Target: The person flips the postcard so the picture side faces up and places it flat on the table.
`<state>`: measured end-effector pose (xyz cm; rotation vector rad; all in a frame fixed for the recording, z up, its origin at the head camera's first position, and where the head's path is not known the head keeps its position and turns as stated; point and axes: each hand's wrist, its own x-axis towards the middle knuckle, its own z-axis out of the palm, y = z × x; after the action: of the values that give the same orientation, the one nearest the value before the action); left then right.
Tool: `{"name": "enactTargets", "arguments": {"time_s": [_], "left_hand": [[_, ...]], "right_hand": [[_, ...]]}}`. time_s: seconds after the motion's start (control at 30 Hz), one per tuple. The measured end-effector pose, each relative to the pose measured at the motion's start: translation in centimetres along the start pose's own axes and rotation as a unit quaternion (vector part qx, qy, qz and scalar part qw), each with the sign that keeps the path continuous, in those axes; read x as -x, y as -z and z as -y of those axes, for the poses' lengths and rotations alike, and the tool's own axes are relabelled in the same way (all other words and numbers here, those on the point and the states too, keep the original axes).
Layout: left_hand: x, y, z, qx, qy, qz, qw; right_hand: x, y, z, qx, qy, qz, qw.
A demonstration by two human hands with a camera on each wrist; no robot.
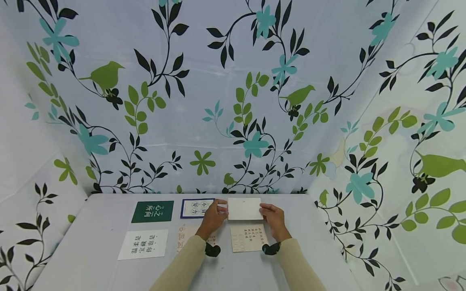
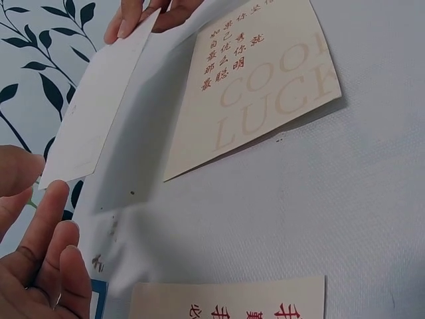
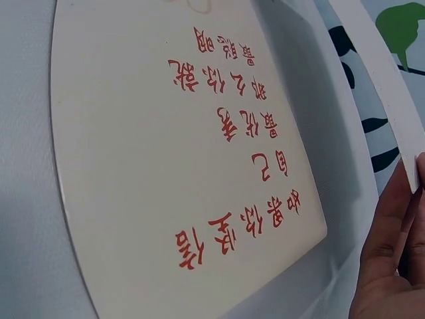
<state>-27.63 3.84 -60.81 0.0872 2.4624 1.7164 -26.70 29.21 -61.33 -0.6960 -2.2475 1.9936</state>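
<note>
A blank white card (image 1: 244, 208), with a tiny mark near its top, is held up by both hands over the back of the table. My left hand (image 1: 212, 219) pinches its left edge, thumb and index finger at the corner in the left wrist view. My right hand (image 1: 274, 218) grips the opposite edge between thumb and fingers. Below the raised card lies a cream card (image 1: 248, 239) with red characters and pale "LUCK" lettering. Beneath the left forearm, another cream card (image 1: 185, 233) with red characters is partly hidden. A blue-bordered card (image 1: 191, 207) lies behind the left hand.
Farther left on the white-covered table (image 1: 98, 230) are a dark green card (image 1: 152, 211) with white characters and a white card (image 1: 143, 244) with black characters. Patterned curtains (image 1: 196, 101) with leaves and birds hang behind and at both sides.
</note>
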Motion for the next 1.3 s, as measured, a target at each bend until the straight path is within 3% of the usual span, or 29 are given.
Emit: {"name": "enactTargets", "arguments": {"time_s": [0.5, 0.77, 1.0, 1.3], "left_hand": [[-0.1, 0.3, 0.5, 0.019, -0.033, -0.033, 0.9987], [0.0, 0.6, 0.2, 0.002, -0.049, -0.041, 0.9979], [0.0, 0.7, 0.4, 0.001, -0.057, -0.041, 0.9975], [0.3, 1.0, 0.2, -0.009, -0.08, -0.069, 0.9944]], "right_hand": [[0.0, 0.1, 0.3, -0.041, -0.032, 0.007, 0.9986], [0.3, 0.0, 0.6, -0.051, -0.044, 0.011, 0.9977], [0.3, 0.0, 0.8, -0.055, -0.044, 0.026, 0.9972], [0.6, -0.1, 1.0, -0.051, -0.033, 0.037, 0.9975]]}}
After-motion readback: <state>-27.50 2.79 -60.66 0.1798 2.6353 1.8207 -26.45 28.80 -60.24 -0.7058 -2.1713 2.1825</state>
